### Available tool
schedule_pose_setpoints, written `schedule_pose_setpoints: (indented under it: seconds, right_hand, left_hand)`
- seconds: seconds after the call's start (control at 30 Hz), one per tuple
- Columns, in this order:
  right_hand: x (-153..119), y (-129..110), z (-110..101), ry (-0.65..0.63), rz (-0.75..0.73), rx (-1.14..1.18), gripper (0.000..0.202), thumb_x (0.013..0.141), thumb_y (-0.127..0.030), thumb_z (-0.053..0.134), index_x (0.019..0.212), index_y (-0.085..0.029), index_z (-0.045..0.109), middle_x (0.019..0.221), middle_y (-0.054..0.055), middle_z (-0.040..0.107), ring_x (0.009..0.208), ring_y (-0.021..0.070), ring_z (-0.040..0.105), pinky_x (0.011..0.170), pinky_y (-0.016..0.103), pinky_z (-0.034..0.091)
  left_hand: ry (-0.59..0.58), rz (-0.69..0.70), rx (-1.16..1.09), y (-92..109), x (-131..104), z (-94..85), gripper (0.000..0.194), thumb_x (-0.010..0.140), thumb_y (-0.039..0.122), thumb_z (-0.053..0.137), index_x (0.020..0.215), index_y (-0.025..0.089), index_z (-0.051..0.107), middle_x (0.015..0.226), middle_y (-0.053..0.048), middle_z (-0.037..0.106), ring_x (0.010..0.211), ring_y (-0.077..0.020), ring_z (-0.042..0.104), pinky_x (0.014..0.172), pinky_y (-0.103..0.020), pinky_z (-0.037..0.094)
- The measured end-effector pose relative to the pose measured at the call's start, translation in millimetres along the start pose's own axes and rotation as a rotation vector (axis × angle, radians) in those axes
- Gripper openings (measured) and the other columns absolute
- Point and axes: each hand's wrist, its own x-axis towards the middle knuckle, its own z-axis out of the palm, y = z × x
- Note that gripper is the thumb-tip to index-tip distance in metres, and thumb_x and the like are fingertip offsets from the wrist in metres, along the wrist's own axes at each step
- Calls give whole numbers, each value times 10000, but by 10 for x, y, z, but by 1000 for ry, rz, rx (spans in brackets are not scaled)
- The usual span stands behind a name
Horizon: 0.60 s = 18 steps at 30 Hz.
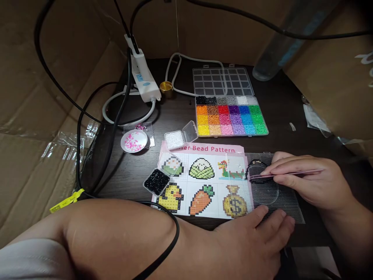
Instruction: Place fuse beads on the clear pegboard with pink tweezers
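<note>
My right hand point(309, 177) pinches pink tweezers point(303, 172), whose tips point left over a clear pegboard point(287, 202). Black beads point(256, 161) form a curved outline on the board near the tips; whether a bead is between the tips is too small to tell. My left hand point(256, 241) lies with fingers spread on the board's lower edge, holding nothing. Under the board's left part is a printed bead pattern sheet point(202, 194) with pixel pictures. Open small boxes of black beads point(156, 181) and white beads point(175, 139) stand on its left side.
A sorted bead case point(231, 116) lies open at the back. A white dish of pink beads point(134, 140), a gold cup point(166, 89) and a power strip point(145, 77) are at the left. A black cable point(171, 229) crosses my left arm. Cardboard walls point(215, 35) surround the dark table point(180, 111).
</note>
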Motion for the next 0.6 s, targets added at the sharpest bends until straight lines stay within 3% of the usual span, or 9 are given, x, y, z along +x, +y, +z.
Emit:
schedule_pose_setpoints:
  seconds: [0.6]
  right_hand:
    - [25, -34, 10, 23, 44, 25, 239, 777, -69, 724, 887, -269, 793, 826, 40, 782, 729, 203, 699, 654, 346, 558]
  left_hand:
    - [-26, 12, 2, 12, 11, 25, 383, 934, 344, 427, 1203, 329, 700, 1524, -111, 452, 1420, -306, 412, 1130, -485, 226]
